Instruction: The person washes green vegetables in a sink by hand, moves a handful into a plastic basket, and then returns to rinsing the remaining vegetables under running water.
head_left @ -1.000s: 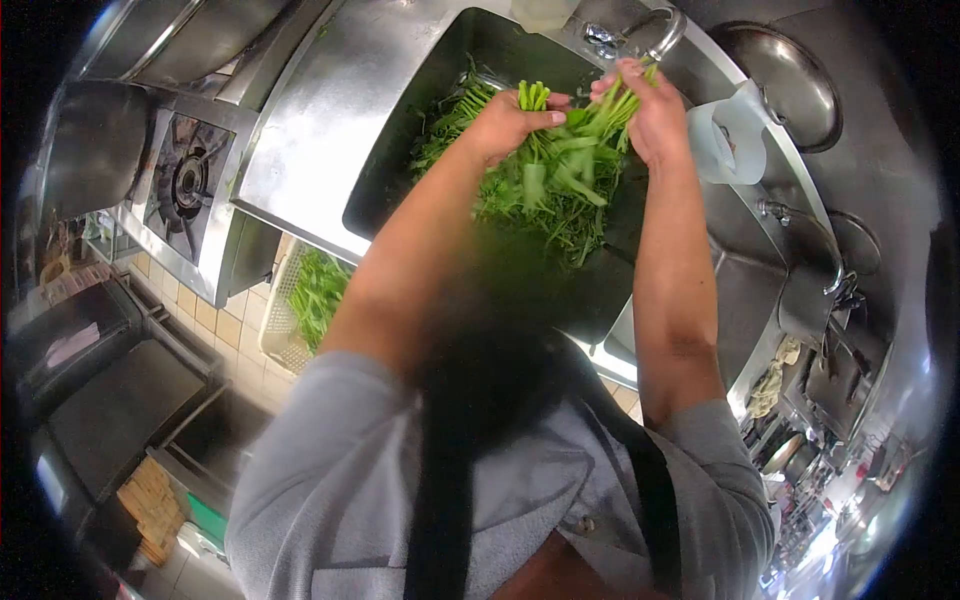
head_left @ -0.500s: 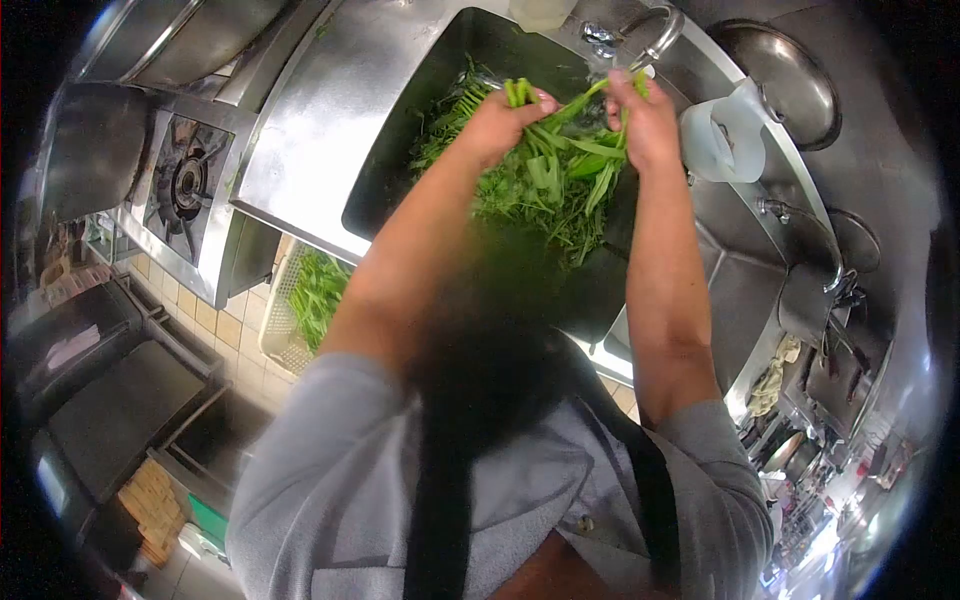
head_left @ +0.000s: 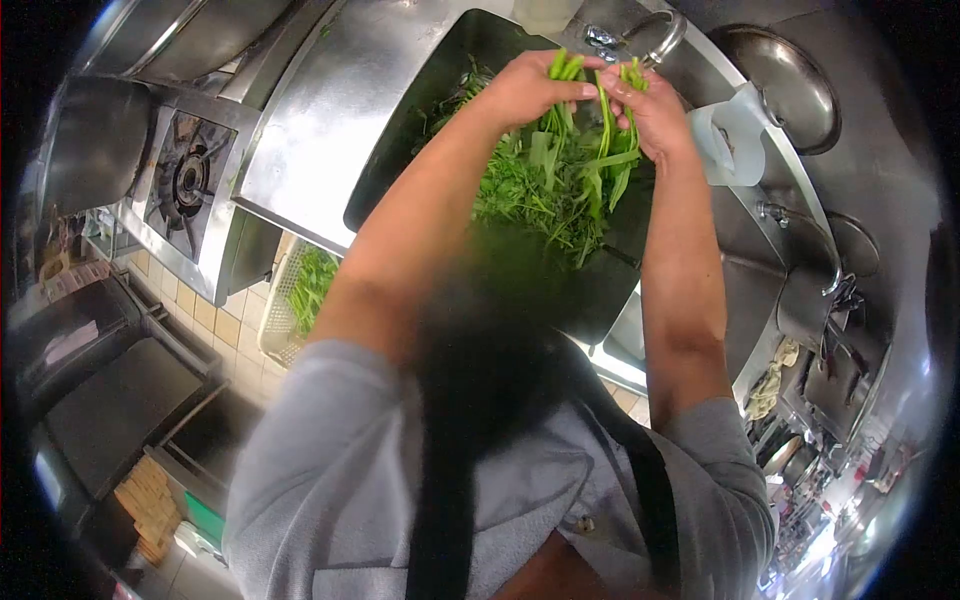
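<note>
Closed narrow, the left hand [head_left: 530, 90] pinches a small bunch of leafy greens [head_left: 565, 70] between thumb and bent fingers, cut stem ends projecting above the grip. Likewise closed, the right hand [head_left: 648, 112] holds further long stems [head_left: 633, 78] of the same kind; how firmly it presses cannot be told.

Compared with the earlier frame, the left hand has shifted toward the right hand and the faucet [head_left: 668, 42]. The two hands, formerly apart with a stem stretched between them, are now close together. The held leaves, previously spread across the gap, now hang down more steeply.

Condition of the held greens: bright green, pale slender stems, long narrow leaves, limp at the lower ends. They are over the sink [head_left: 385, 180], where their leaves overlap a loose, tangled heap [head_left: 530, 205] of darker, finer-looking greens.

Beside the sink on the left lies the metal counter [head_left: 325, 120]. A translucent container [head_left: 735, 140] stands just right of the right hand. Below the counter edge, a pale perforated basket [head_left: 273, 320] holds more greens. Farther left is a gas burner [head_left: 190, 180].
</note>
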